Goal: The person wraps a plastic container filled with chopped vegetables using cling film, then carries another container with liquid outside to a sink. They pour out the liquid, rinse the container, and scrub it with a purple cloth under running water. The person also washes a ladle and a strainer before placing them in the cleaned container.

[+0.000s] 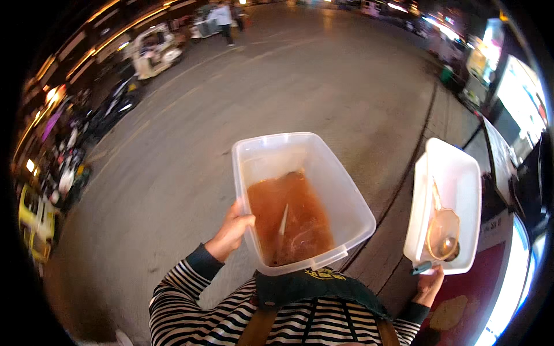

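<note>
My left hand point(231, 231) grips the left rim of a translucent plastic tub point(346, 203), its thumb over the edge. Reddish-brown liquid point(298, 216) lies in the tub, with a pale narrow thing point(283, 219) in it. At the right, my right hand point(429, 285) holds the near end of a white plastic basin point(469, 203). A round strainer or skimmer point(443, 231) with a handle rests inside the basin, beside a small round dark thing. By my right fingers is a dark green, handle-like piece point(421, 268). The right fingertips are partly hidden under the basin.
Grey pavement point(173, 173) stretches ahead, a dark seam running along its right side. Parked scooters point(117, 101) and a white three-wheeled vehicle point(153, 52) line the left. A person point(223, 21) is far ahead. Lit signs point(521, 97) and a counter-like edge point(500, 155) stand at the right.
</note>
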